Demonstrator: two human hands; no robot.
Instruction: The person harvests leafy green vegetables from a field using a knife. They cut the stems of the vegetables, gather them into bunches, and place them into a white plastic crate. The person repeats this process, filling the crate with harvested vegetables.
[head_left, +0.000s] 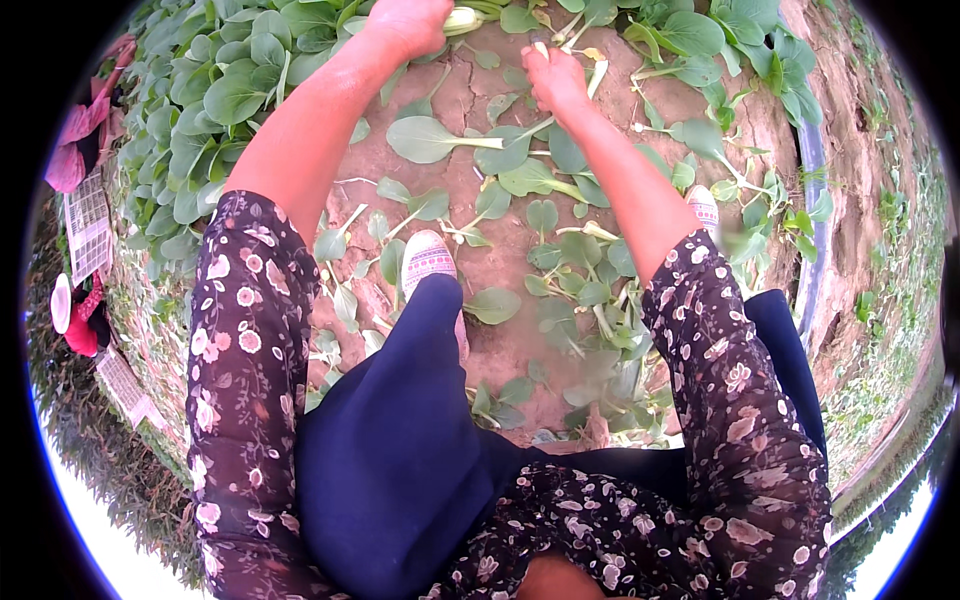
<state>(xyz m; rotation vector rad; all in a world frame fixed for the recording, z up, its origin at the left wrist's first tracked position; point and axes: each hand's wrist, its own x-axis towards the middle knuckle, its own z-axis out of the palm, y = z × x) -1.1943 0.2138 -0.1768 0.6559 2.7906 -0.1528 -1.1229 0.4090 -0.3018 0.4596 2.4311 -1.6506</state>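
Hands (558, 82) at greens (464, 20), left (412, 25) cropped, grips obscured

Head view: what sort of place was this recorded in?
Most likely an outdoor vegetable field. Leafy green plants stand in a dense patch at the upper left, bare, cracked soil lies beside them, and loose leaves are strewn over the ground.

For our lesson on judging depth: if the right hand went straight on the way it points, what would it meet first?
Probably the rounded bok choy leaf just ahead of the right hand, near the picture's top edge, though depth is unclear and it might pass above.
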